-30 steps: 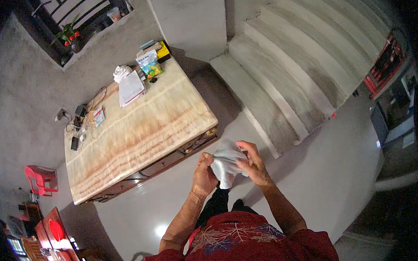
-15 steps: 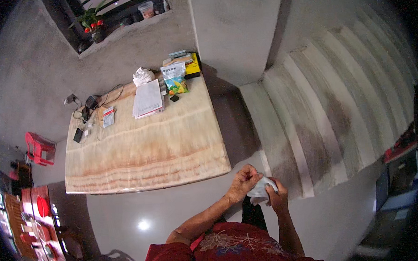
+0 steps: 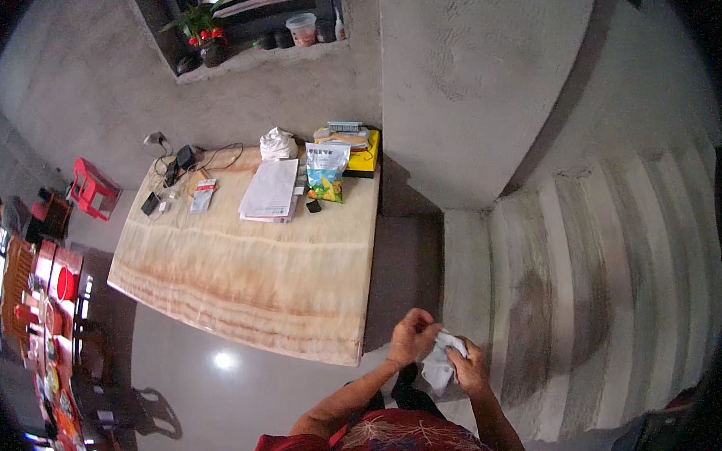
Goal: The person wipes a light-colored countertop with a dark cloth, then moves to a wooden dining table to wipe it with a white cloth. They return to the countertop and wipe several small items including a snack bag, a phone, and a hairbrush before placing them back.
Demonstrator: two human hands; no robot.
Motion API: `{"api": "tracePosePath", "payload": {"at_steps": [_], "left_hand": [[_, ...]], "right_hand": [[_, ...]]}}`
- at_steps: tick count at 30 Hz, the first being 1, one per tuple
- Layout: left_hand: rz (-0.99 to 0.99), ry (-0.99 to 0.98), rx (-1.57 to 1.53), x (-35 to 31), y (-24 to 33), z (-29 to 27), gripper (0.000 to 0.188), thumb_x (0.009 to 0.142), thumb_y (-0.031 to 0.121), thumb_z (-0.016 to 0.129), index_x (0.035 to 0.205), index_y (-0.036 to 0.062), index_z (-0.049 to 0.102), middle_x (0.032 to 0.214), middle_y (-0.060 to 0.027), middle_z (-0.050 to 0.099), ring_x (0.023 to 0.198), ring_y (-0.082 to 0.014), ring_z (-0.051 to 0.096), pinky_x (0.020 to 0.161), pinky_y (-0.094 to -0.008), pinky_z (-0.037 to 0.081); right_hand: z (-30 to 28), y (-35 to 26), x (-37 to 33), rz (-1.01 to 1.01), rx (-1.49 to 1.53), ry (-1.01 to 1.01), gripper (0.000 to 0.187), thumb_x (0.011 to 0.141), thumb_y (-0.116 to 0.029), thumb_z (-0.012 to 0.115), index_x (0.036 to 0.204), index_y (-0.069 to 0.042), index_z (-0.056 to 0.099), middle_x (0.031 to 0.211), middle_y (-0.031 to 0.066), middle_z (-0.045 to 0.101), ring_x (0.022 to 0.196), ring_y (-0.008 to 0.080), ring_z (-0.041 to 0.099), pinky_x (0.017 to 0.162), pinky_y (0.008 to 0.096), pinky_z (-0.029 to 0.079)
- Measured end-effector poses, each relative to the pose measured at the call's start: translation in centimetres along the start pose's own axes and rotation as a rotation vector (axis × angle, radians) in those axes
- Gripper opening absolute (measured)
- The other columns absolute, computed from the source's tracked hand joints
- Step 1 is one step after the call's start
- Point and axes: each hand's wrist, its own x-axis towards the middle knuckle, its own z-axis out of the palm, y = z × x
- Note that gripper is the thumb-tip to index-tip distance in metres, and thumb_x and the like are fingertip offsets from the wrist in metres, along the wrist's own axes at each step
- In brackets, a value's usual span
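1. The right hand point(image 3: 471, 368) grasps a crumpled white cloth point(image 3: 439, 373); its thumb lies over the cloth's right edge, and the rest of the fingers are mostly hidden.
2. The left hand point(image 3: 414, 335) has its fingers curled, with the fingertips at the cloth's upper end; whether they pinch it, I cannot tell.
3. The cloth is held in the air between the two hands, in front of the red shirt point(image 3: 405, 437); it hangs down toward the dark shoes, near the table's right corner and the foot of the stairs point(image 3: 544, 297).
4. The table point(image 3: 233, 269) has a cream top with brown bands; at its back stand a white bundle point(image 3: 277, 145), a shiny snack bag point(image 3: 327, 178) and a yellow box point(image 3: 361, 162) with things piled on it; a stack of papers point(image 3: 269, 189) lies in front of the bundle, and a small black object point(image 3: 313, 206) lies just beside the papers.
5. On the table's left part lie a small packet point(image 3: 203, 196) and a tangle of cords point(image 3: 170, 172); a red stool point(image 3: 91, 189) stands on the floor beyond that end.
6. A potted plant point(image 3: 213, 50) and a clear tub point(image 3: 303, 31) stand on the window ledge above the table.
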Motion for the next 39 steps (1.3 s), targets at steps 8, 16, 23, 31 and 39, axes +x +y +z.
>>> {"api": "tracePosePath", "payload": {"at_steps": [8, 16, 23, 31, 39], "left_hand": [[-0.382, 0.302, -0.166, 3.4, -5.9, -5.9, 0.015, 0.087, 0.016, 0.061, 0.083, 0.0039, 0.052, 0.071, -0.0011, 0.056, 0.064, -0.0072, 0.051, 0.056, -0.0219, 0.043], [-0.391, 0.521, -0.314, 9.2, -5.8, -9.7, 0.015, 0.087, 0.015, 0.059, 0.088, 0.0024, 0.051, 0.072, -0.0036, 0.057, 0.062, -0.0088, 0.052, 0.056, -0.0226, 0.043], [-0.486, 0.616, -0.281, 13.8, -4.5, -13.9, 0.02, 0.086, 0.025, 0.059, 0.089, 0.0061, 0.053, 0.074, -0.0031, 0.059, 0.064, -0.0104, 0.054, 0.055, -0.0236, 0.042], [-0.53, 0.902, -0.291, 21.0, -5.9, -16.9, 0.02, 0.085, 0.027, 0.061, 0.089, 0.0095, 0.053, 0.076, -0.004, 0.06, 0.066, -0.0118, 0.056, 0.053, -0.0243, 0.042], [-0.591, 1.156, -0.397, 29.3, -4.9, -17.0, 0.017, 0.085, 0.023, 0.06, 0.087, 0.008, 0.052, 0.077, -0.0041, 0.06, 0.066, -0.0104, 0.056, 0.054, -0.0241, 0.043]], "right_hand": [[1.5, 2.0, 12.1, 0.086, 0.169, -0.134, 0.028, 0.087, -0.019, 0.055, 0.109, -0.003, 0.056, 0.092, 0.0052, 0.058, 0.083, 0.0146, 0.053, 0.074, 0.0322, 0.043], [5.4, -0.2, 25.0, 0.1, -0.051, -0.353, 0.034, 0.086, -0.019, 0.055, 0.115, 0.0, 0.052, 0.102, 0.0082, 0.059, 0.09, 0.0153, 0.055, 0.079, 0.0298, 0.045], [11.1, -4.8, 37.9, 0.129, 0.019, -0.385, 0.038, 0.086, -0.014, 0.051, 0.122, 0.0, 0.047, 0.104, 0.0098, 0.059, 0.092, 0.0188, 0.057, 0.082, 0.0327, 0.046], [20.7, -8.8, 60.5, -0.234, -0.437, -0.335, 0.044, 0.083, -0.017, 0.054, 0.124, -0.001, 0.045, 0.113, 0.0195, 0.055, 0.103, 0.0328, 0.053, 0.089, 0.04, 0.041], [30.1, -2.6, 71.4, -0.551, -1.206, -0.385, 0.051, 0.078, -0.021, 0.064, 0.123, -0.011, 0.044, 0.115, 0.0129, 0.052, 0.109, 0.034, 0.046, 0.091, 0.047, 0.036]]}}
